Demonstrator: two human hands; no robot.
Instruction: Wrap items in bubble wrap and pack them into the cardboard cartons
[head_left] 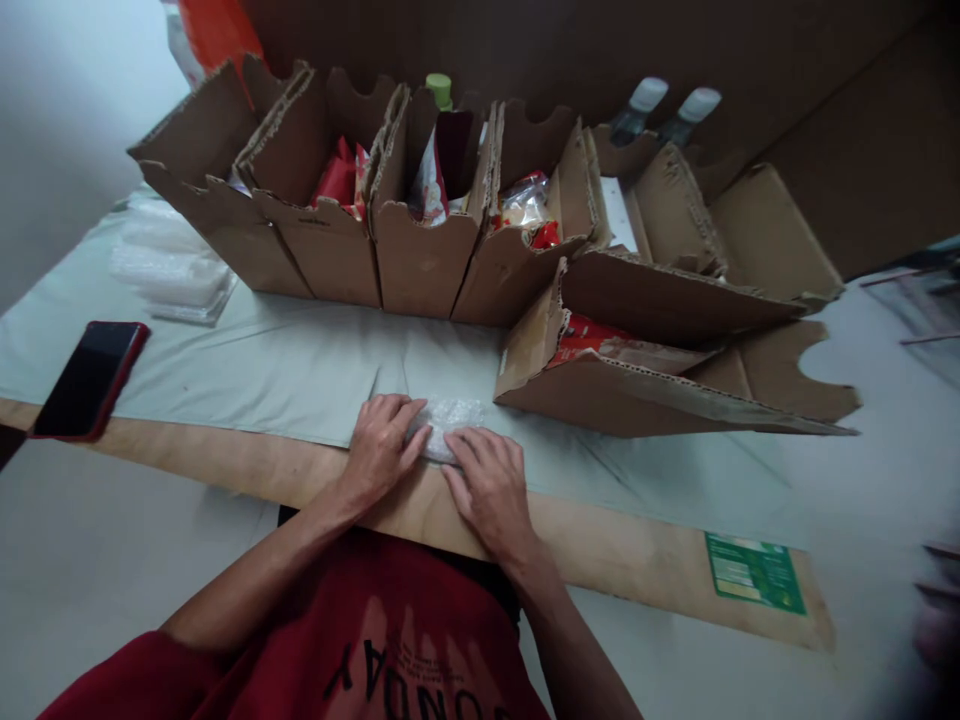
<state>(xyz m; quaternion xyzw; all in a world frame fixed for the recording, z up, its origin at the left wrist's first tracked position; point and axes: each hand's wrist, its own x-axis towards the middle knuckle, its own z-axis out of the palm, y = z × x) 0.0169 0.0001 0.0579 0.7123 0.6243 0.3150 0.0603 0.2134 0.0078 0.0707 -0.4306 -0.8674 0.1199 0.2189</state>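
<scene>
A small bundle of clear bubble wrap (450,415) lies at the front edge of the cloth-covered table. My left hand (386,440) is on its left end, thumb and fingers bent against the plastic. From the right, my right hand (491,480) grips the bundle's near side with curled fingers. Whether anything is rolled inside the wrap, I cannot tell.
Several cardboard bins (420,260) stand in a row behind, holding packets. One more bin (637,390) with a red packet lies crosswise at right. A bubble wrap stack (176,265) and a phone (94,380) are at left. Two white-capped bottles (649,95) stand behind.
</scene>
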